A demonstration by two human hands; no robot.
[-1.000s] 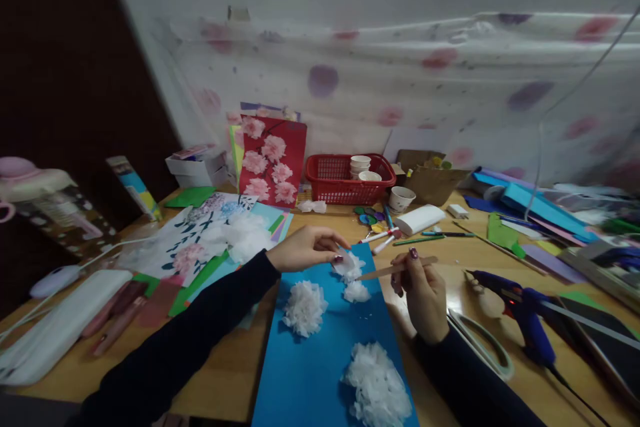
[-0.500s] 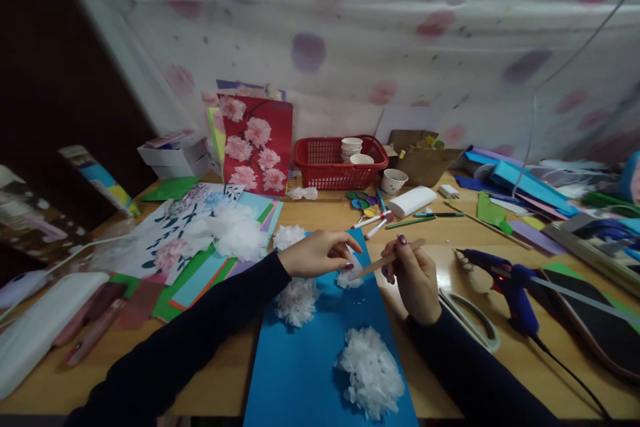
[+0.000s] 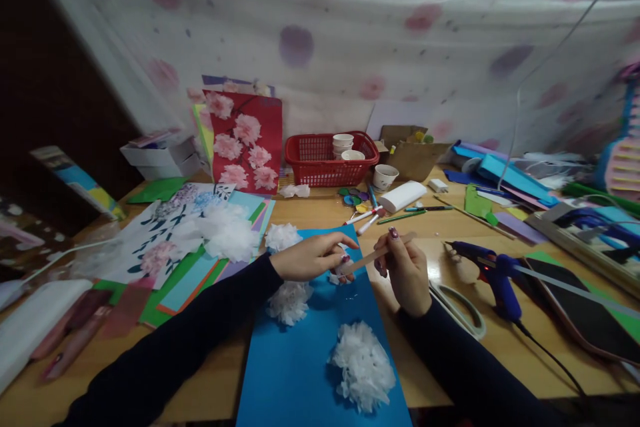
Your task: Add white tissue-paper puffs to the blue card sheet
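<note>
A blue paper sheet (image 3: 320,360) lies on the wooden table in front of me. Two white tissue flowers rest on it, one at the left (image 3: 289,301) and a bigger one near the bottom (image 3: 363,365). My left hand (image 3: 313,256) presses a small white tissue flower (image 3: 336,276) onto the sheet's upper part with its fingertips. My right hand (image 3: 405,270) grips a flat wooden stick (image 3: 377,254), whose tip points left and meets that small flower under my left fingers.
A blue glue gun (image 3: 493,273) lies right of my right hand with its cord trailing. Scissors (image 3: 463,310) lie beside it. A red basket (image 3: 327,159) with paper cups, a red flower picture (image 3: 245,143), markers (image 3: 365,217) and coloured papers (image 3: 200,260) crowd the back and left.
My left hand lowered the small tissue flower onto the blue sheet. The stick's tip has come in under my left fingers. The view has tilted and shifted slightly.
</note>
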